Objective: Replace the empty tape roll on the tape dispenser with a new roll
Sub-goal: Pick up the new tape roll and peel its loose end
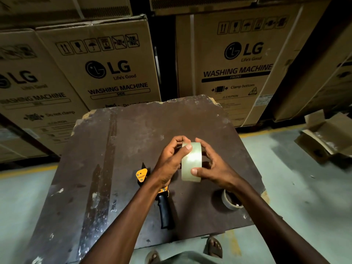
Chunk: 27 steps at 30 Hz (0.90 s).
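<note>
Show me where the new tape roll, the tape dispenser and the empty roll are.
new tape roll [191, 161]: head view, outer tape face.
tape dispenser [165, 208]: head view, black handle.
empty roll [228, 203]: head view, cardboard rim.

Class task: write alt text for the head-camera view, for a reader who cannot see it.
Both hands, left hand and right hand, hold a clear tape roll above a worn brown table. Below lie an orange tape dispenser and an empty roll core; printed cardboard boxes stand behind.

New clear roll [191, 162] upright above dispenser [163, 199].
</note>
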### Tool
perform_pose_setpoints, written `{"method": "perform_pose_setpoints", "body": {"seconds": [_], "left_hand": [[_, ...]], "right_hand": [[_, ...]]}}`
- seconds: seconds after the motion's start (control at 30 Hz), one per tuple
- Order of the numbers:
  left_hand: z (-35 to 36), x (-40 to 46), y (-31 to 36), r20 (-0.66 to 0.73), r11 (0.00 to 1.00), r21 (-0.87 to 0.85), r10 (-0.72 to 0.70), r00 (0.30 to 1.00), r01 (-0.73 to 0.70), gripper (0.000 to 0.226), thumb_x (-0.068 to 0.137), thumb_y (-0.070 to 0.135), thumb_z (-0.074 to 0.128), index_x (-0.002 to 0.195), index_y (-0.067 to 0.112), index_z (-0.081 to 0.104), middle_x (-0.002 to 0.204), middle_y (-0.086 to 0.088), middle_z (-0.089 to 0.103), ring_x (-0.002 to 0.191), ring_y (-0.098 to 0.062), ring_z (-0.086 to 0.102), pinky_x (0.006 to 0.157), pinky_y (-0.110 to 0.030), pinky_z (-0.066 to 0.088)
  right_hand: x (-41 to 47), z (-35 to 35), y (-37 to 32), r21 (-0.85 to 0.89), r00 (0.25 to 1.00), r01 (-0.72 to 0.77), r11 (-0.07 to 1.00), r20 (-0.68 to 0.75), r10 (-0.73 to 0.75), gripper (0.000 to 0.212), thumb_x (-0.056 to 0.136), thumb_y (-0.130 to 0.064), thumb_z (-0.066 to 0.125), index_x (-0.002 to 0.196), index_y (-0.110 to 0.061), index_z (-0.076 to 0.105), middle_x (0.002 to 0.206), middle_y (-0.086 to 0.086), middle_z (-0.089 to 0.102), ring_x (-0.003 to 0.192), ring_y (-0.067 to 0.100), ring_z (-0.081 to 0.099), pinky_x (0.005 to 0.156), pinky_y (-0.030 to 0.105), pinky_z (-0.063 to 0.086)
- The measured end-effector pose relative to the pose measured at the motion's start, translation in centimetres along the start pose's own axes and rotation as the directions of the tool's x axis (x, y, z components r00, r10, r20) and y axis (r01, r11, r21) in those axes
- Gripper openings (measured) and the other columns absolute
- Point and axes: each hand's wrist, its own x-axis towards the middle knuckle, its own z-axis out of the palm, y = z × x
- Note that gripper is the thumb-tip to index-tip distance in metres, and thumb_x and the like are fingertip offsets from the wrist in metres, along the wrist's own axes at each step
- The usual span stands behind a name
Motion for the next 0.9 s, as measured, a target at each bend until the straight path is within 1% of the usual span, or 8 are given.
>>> {"method": "perform_pose_setpoints", "body": {"seconds": [0.1, 0.3, 0.4, 0.5, 0.57, 0.7, 0.8, 0.9], "left_hand": [[-0.1, -0.1, 0.4, -0.018, 1.000, -0.007, -0.026, 1.000, 0.026, 0.031, 0.085, 0.030, 0.064, 0.112, 0.017, 0.056, 0.099, -0.007, 0.061, 0.082, -0.023, 0.059, 0.060, -0.031, 0.050], [-0.8, -0.3, 0.9, -0.048, 0.982, 0.003, -0.186, 0.981, 0.187, 0.057, 0.077, 0.052, 0.062, 0.124, 0.021, 0.057, 0.102, -0.006, 0.065, 0.088, -0.023, 0.062, 0.067, -0.034, 0.050], [-0.8, -0.6, 0.9, -0.026, 0.985, -0.001, -0.175, 0.984, 0.175, 0.066, 0.071, 0.057, 0.065, 0.124, 0.018, 0.058, 0.102, -0.008, 0.067, 0.086, -0.022, 0.065, 0.067, -0.034, 0.053], [-0.6, -1.1, 0.9, -0.029, 0.993, -0.011, -0.115, 0.993, 0.115, 0.061, 0.072, 0.048, 0.066, 0.123, 0.016, 0.056, 0.097, -0.004, 0.066, 0.077, -0.015, 0.065, 0.058, -0.028, 0.053], [-0.5, -1.5, 0.7, -0.035, 0.996, -0.041, -0.082, 0.996, 0.081, 0.059, 0.072, 0.044, 0.066, 0.124, 0.018, 0.055, 0.100, -0.006, 0.064, 0.076, -0.015, 0.064, 0.055, -0.029, 0.053], [-0.5, -1.8, 0.6, -0.050, 0.999, -0.045, -0.032, 0.998, 0.029, 0.060, 0.069, 0.042, 0.069, 0.122, 0.020, 0.056, 0.101, -0.008, 0.063, 0.076, -0.017, 0.064, 0.055, -0.029, 0.053], [-0.2, -1.9, 0.4, -0.053, 0.999, -0.029, 0.018, 0.998, -0.019, 0.055, 0.071, 0.039, 0.069, 0.120, 0.017, 0.057, 0.098, -0.003, 0.065, 0.078, -0.017, 0.063, 0.058, -0.029, 0.053], [0.0, -1.6, 0.8, -0.083, 0.999, -0.029, 0.039, 0.996, -0.042, 0.031, 0.082, 0.031, 0.065, 0.108, 0.017, 0.058, 0.096, -0.007, 0.062, 0.081, -0.024, 0.058, 0.061, -0.031, 0.051]], "right_hand": [[0.3, 0.1, 0.0, -0.146, 0.996, 0.087, 0.985, 0.021, -0.085, 0.108, 0.061, -0.041, 0.087, 0.151, -0.043, 0.027, 0.146, -0.004, 0.046, 0.127, 0.016, 0.055, 0.098, 0.046, 0.055], [0.1, 1.0, -0.7, -0.219, 0.982, 0.187, 0.958, 0.036, -0.184, 0.113, 0.058, -0.024, 0.090, 0.148, -0.049, 0.027, 0.151, -0.009, 0.033, 0.133, 0.018, 0.047, 0.096, 0.049, 0.055], [-0.1, 1.1, -0.7, -0.206, 0.976, 0.217, 0.954, 0.035, -0.214, 0.107, 0.061, -0.029, 0.089, 0.148, -0.045, 0.029, 0.151, -0.007, 0.035, 0.135, 0.019, 0.046, 0.100, 0.050, 0.053], [-0.3, 1.3, -1.0, -0.051, 0.988, 0.150, 0.987, -0.018, -0.152, 0.088, 0.068, -0.048, 0.082, 0.143, -0.047, 0.036, 0.145, -0.003, 0.046, 0.128, 0.020, 0.055, 0.098, 0.053, 0.054], [-0.3, 1.4, -1.3, -0.009, 0.997, 0.069, 0.998, -0.024, -0.069, 0.085, 0.069, -0.063, 0.077, 0.142, -0.051, 0.036, 0.146, -0.004, 0.045, 0.125, 0.022, 0.057, 0.091, 0.057, 0.057], [-0.2, 1.5, -1.6, 0.026, 1.000, -0.018, 1.000, 0.025, 0.017, 0.084, 0.073, -0.061, 0.071, 0.145, -0.051, 0.030, 0.145, 0.000, 0.045, 0.118, 0.026, 0.061, 0.070, 0.056, 0.062], [-0.2, 1.7, -1.8, 0.003, 1.000, -0.004, 1.000, -0.001, 0.004, 0.089, 0.072, -0.059, 0.073, 0.148, -0.041, 0.031, 0.144, 0.001, 0.047, 0.116, 0.023, 0.063, 0.074, 0.057, 0.061], [-0.1, 1.9, -1.6, -0.090, 0.997, 0.050, 0.995, -0.055, -0.056, 0.097, 0.065, -0.055, 0.078, 0.149, -0.033, 0.034, 0.141, -0.001, 0.051, 0.119, 0.018, 0.061, 0.090, 0.054, 0.058]]}}
